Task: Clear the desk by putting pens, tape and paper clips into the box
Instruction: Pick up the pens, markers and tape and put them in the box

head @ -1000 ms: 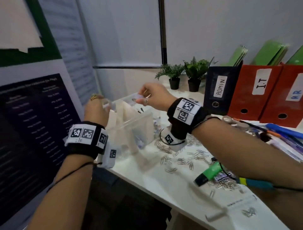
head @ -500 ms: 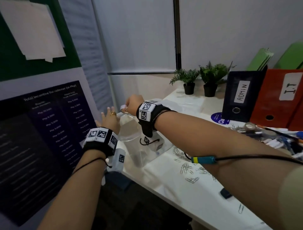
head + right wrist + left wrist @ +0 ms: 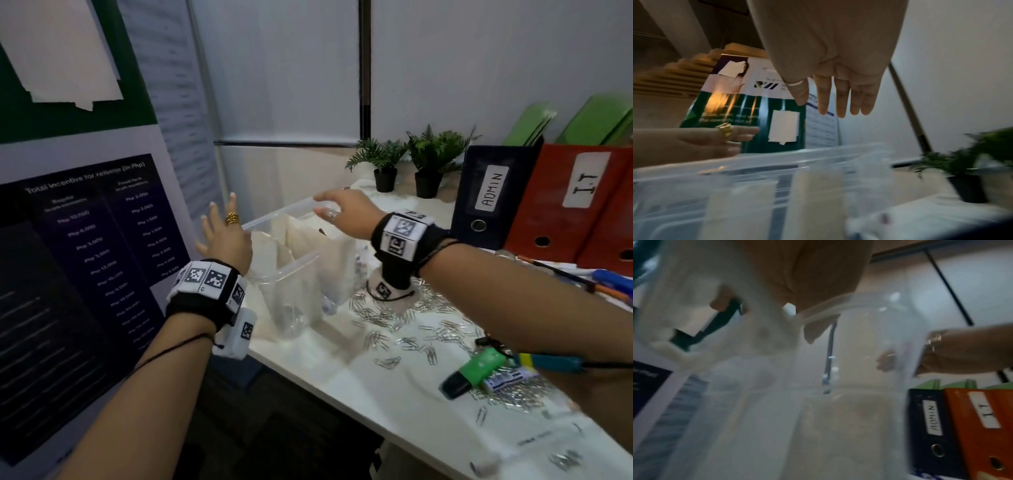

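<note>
box (image 3: 291,270): clear plastic, kinda glossy, smooth
paper clips (image 3: 383,317): shiny silver metal wire
desk (image 3: 394,404): white, smooth, slight sheen
highlighter (image 3: 474,371): green plastic, glossy
binders (image 3: 561,205): matt board, paper labels

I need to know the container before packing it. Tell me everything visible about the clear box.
The clear box is translucent plastic with a thick rim, open-topped, standing upright at the desk's left corner. Pale card-like dividers split it into compartments. The left hand sits at its near-left rim, fingers straight; the right hand hovers open above. Paper clips lie beside it.
</note>
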The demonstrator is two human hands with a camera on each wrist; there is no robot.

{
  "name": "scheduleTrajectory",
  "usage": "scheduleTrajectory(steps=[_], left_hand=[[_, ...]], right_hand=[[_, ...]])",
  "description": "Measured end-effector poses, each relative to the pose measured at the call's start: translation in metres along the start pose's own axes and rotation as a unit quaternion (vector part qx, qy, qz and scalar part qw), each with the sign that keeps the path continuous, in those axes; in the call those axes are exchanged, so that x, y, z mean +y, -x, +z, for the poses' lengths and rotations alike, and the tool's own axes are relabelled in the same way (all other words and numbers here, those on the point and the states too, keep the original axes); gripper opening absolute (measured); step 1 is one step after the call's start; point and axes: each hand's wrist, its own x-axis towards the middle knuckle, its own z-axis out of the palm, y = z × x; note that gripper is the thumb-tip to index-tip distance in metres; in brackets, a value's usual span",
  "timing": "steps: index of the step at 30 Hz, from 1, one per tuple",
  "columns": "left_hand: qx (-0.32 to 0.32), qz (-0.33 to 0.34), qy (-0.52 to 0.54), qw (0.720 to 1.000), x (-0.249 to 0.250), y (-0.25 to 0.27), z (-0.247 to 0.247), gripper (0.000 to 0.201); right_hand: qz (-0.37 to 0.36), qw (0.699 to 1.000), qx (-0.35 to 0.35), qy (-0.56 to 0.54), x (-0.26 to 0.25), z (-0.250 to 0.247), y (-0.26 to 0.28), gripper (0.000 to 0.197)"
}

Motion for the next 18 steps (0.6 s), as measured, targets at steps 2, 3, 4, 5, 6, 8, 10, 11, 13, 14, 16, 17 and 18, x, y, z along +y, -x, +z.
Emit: scheduleTrajectory(steps=[2, 3, 4, 5, 6, 8, 10, 11, 13, 14, 16, 17, 18], left_hand=[[0.004, 0.052, -0.034, 0.998, 0.009, 0.008, -0.003, 0.062], [0.002, 0.081, -0.048, 0.996, 0.016, 0.014, -0.004, 0.06], [0.0, 0.112, -0.054, 0.992, 0.025, 0.021, -0.004, 0.058], [-0.001, 0.146, -0.054, 0.988, 0.035, 0.028, -0.003, 0.055], [0.002, 0.183, -0.052, 0.982, 0.046, 0.036, -0.001, 0.053], [-0.002, 0.256, -0.037, 0.966, 0.071, 0.056, 0.008, 0.048], [-0.032, 0.309, -0.003, 0.951, 0.098, 0.079, 0.023, 0.042], [-0.062, 0.328, 0.013, 0.942, 0.112, 0.091, 0.032, 0.039], [-0.141, 0.357, 0.013, 0.923, 0.139, 0.112, 0.057, 0.032], [-0.18, 0.37, 0.0, 0.912, 0.151, 0.12, 0.071, 0.03], [-0.244, 0.393, -0.033, 0.886, 0.174, 0.132, 0.099, 0.029], [-0.27, 0.398, -0.047, 0.875, 0.186, 0.136, 0.112, 0.029], [-0.289, 0.398, -0.058, 0.869, 0.196, 0.139, 0.123, 0.029]], right_hand=[[0.03, 0.999, 0.026, 0.004, 0.031, -0.023, 0.023, 0.036], [0.056, 0.998, 0.029, 0.011, 0.049, -0.035, 0.036, 0.034], [0.085, 0.996, 0.026, 0.018, 0.068, -0.048, 0.05, 0.031], [0.118, 0.993, 0.017, 0.027, 0.088, -0.059, 0.064, 0.028], [0.147, 0.988, 0.007, 0.04, 0.107, -0.07, 0.078, 0.026], [0.204, 0.976, -0.016, 0.068, 0.147, -0.087, 0.107, 0.022], [0.25, 0.962, -0.044, 0.099, 0.182, -0.097, 0.134, 0.024], [0.266, 0.955, -0.058, 0.12, 0.196, -0.1, 0.146, 0.025], [0.287, 0.943, -0.087, 0.145, 0.218, -0.103, 0.165, 0.028], [0.291, 0.94, -0.105, 0.144, 0.225, -0.102, 0.172, 0.028], [0.277, 0.939, -0.151, 0.141, 0.231, -0.097, 0.18, 0.031], [0.262, 0.939, -0.172, 0.143, 0.231, -0.092, 0.182, 0.033], [0.245, 0.939, -0.188, 0.149, 0.232, -0.087, 0.183, 0.034]])
